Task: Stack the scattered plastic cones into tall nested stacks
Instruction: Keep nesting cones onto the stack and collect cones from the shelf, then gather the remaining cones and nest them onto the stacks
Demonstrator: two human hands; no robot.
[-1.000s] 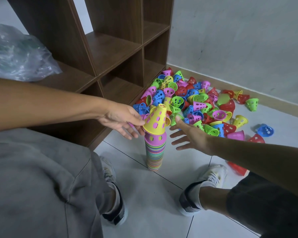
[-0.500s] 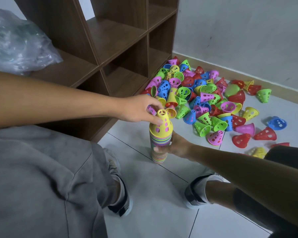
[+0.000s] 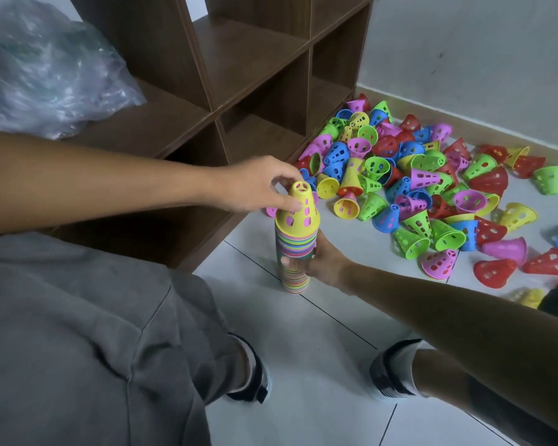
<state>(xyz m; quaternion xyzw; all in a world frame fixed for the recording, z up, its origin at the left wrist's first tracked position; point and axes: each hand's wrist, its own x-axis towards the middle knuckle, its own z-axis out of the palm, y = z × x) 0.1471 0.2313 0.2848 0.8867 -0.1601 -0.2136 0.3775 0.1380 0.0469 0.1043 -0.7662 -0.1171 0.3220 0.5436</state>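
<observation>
A tall nested stack (image 3: 295, 255) of many-coloured plastic cones stands on the floor tiles in front of me. A yellow cone with holes (image 3: 298, 209) caps it. My left hand (image 3: 258, 185) pinches that yellow cone near its tip with thumb and fingers. My right hand (image 3: 319, 259) wraps around the middle of the stack from the right side. A big heap of loose cones (image 3: 416, 185) in red, green, blue, pink and yellow lies on the floor behind and to the right of the stack.
A dark wooden cube shelf (image 3: 239, 91) stands at the left, with a clear plastic bag (image 3: 42, 72) on one of its boards. The wall and skirting run behind the heap. My knees and shoes (image 3: 390, 371) flank the stack.
The yellow cone, tilted above the stack a second ago, now sits nested on top. My right hand went from open beside the stack to gripping its middle.
</observation>
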